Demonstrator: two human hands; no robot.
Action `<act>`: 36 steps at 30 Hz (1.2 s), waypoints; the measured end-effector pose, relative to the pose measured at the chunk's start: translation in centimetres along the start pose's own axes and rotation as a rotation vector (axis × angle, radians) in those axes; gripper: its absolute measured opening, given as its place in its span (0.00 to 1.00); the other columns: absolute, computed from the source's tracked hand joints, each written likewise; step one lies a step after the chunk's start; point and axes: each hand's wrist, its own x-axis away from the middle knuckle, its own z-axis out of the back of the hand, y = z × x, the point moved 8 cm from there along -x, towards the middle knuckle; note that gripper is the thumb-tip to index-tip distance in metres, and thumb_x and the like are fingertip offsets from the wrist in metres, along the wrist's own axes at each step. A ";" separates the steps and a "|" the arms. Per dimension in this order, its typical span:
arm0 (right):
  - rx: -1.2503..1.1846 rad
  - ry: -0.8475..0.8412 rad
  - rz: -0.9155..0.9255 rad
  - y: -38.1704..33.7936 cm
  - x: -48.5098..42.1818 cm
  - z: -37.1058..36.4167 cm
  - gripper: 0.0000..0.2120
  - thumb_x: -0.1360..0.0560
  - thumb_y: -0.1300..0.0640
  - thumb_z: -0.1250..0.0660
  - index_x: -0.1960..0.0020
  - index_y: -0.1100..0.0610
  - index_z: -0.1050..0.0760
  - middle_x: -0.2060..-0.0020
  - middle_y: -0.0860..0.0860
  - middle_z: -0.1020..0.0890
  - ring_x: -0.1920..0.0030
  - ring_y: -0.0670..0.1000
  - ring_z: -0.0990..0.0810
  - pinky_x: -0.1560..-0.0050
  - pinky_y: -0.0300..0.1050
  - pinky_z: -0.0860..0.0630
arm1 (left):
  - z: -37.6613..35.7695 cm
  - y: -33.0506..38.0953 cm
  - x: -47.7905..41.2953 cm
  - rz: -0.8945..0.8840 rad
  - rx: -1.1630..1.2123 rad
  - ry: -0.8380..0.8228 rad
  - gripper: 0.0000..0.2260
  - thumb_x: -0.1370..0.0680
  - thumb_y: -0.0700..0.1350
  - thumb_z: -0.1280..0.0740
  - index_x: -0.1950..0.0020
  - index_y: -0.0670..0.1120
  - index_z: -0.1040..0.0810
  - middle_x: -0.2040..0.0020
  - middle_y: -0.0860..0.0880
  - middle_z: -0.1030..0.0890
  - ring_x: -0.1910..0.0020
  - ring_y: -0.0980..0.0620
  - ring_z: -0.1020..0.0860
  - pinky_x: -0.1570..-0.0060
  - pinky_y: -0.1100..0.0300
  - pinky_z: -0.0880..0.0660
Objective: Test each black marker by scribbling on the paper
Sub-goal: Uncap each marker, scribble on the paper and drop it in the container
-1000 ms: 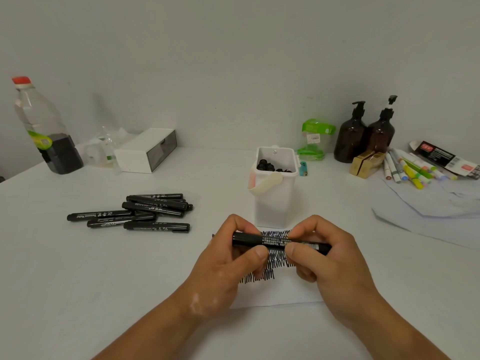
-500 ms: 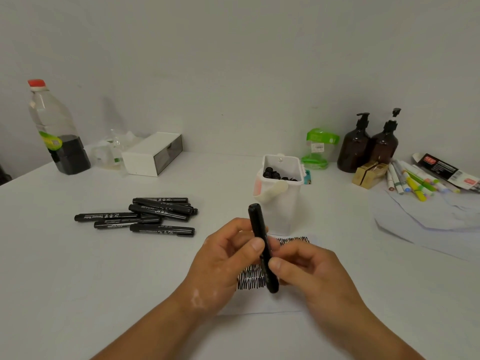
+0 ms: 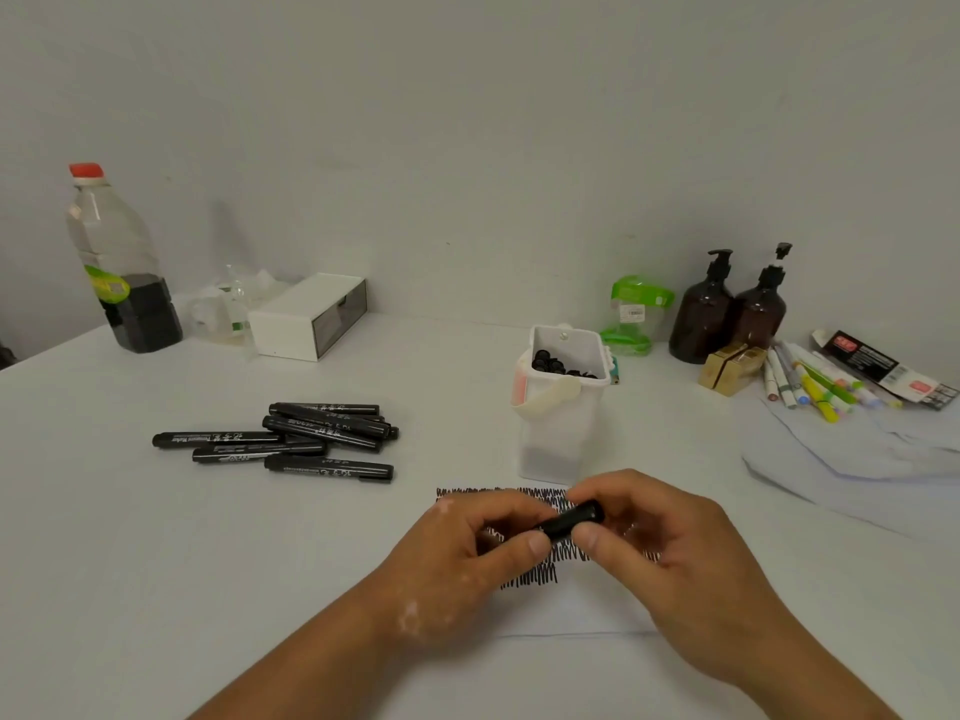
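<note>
The black plastic marker sat low in the middle of the frame, long axis slanting from lower left to upper right, blunt end aimed up-right. The left hand and right hand both pinched it, above the scribbled white paper sheet.

Home desk (pump bottles, highlighters)
</note>
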 end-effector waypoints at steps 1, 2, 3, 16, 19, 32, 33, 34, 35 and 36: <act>0.056 -0.002 0.021 -0.7 -0.2 0.5 0.10 0.28 0.51 0.25 0.49 0.40 0.18 0.60 0.46 0.16 0.62 0.52 0.19 0.61 0.39 0.24 | 0.0 -0.1 0.0 0.012 0.013 -0.005 0.10 0.21 0.53 0.32 0.43 0.54 0.17 0.53 0.44 0.17 0.58 0.45 0.23 0.55 0.50 0.24; 0.098 0.004 0.039 -1.5 -0.5 1.2 0.08 0.28 0.49 0.26 0.50 0.41 0.18 0.61 0.46 0.16 0.63 0.52 0.20 0.63 0.39 0.24 | 0.1 -0.3 0.0 0.025 0.038 -0.004 0.11 0.22 0.55 0.32 0.43 0.54 0.17 0.53 0.43 0.17 0.58 0.44 0.22 0.53 0.46 0.24; 0.135 0.024 0.055 -2.3 -0.9 2.2 0.06 0.28 0.47 0.26 0.51 0.41 0.18 0.62 0.45 0.17 0.65 0.52 0.20 0.64 0.40 0.24 | 0.3 -0.5 0.1 0.034 0.062 0.002 0.12 0.23 0.57 0.32 0.44 0.54 0.17 0.54 0.43 0.17 0.58 0.45 0.22 0.53 0.45 0.24; 0.576 0.338 0.100 -11.4 -12.8 13.3 0.05 0.23 0.46 0.31 0.56 0.44 0.18 0.67 0.42 0.18 0.66 0.44 0.21 0.66 0.35 0.31 | 3.9 -2.1 -0.2 0.098 0.080 0.280 0.04 0.26 0.51 0.29 0.52 0.56 0.16 0.66 0.54 0.20 0.66 0.57 0.25 0.59 0.60 0.26; 0.745 0.249 0.045 -10.5 -15.4 11.3 0.06 0.22 0.47 0.32 0.52 0.46 0.17 0.62 0.43 0.17 0.63 0.44 0.21 0.64 0.39 0.29 | 3.9 -2.4 -0.2 0.104 0.072 0.273 0.04 0.22 0.44 0.28 0.53 0.54 0.16 0.66 0.55 0.21 0.65 0.57 0.25 0.60 0.62 0.27; 1.059 -0.242 -0.153 -3.4 -19.1 1.9 0.10 0.22 0.56 0.36 0.47 0.53 0.16 0.52 0.54 0.16 0.53 0.56 0.17 0.51 0.52 0.16 | 4.0 -2.6 -0.3 0.106 0.016 0.258 0.03 0.23 0.47 0.28 0.53 0.55 0.16 0.66 0.54 0.21 0.64 0.57 0.25 0.60 0.62 0.27; 1.073 -0.275 -0.166 -3.0 -19.2 1.5 0.11 0.23 0.57 0.37 0.46 0.55 0.17 0.52 0.54 0.15 0.52 0.56 0.17 0.51 0.52 0.16 | 4.0 -2.6 -0.4 0.104 0.011 0.256 0.03 0.23 0.47 0.28 0.53 0.55 0.16 0.66 0.55 0.21 0.64 0.57 0.25 0.60 0.62 0.27; 1.087 -0.310 -0.176 -2.7 -19.3 1.1 0.12 0.22 0.58 0.38 0.45 0.56 0.17 0.52 0.54 0.15 0.52 0.56 0.17 0.50 0.52 0.17 | 4.0 -2.6 -0.4 0.101 0.012 0.257 0.03 0.23 0.47 0.28 0.53 0.55 0.16 0.66 0.55 0.21 0.64 0.57 0.25 0.60 0.64 0.27; 1.099 -0.344 -0.184 -2.4 -19.3 0.7 0.12 0.22 0.58 0.39 0.45 0.57 0.18 0.51 0.54 0.15 0.51 0.56 0.18 0.48 0.52 0.17 | 4.0 -2.6 -0.4 0.099 0.013 0.259 0.02 0.23 0.48 0.28 0.53 0.55 0.16 0.66 0.55 0.21 0.65 0.57 0.26 0.61 0.65 0.28; 1.106 -0.372 -0.192 -2.1 -19.3 0.4 0.13 0.22 0.58 0.40 0.45 0.58 0.19 0.51 0.55 0.15 0.50 0.57 0.18 0.48 0.52 0.18 | 4.1 -2.6 -0.4 0.098 0.015 0.261 0.02 0.24 0.50 0.28 0.53 0.56 0.16 0.66 0.55 0.21 0.65 0.57 0.26 0.62 0.66 0.28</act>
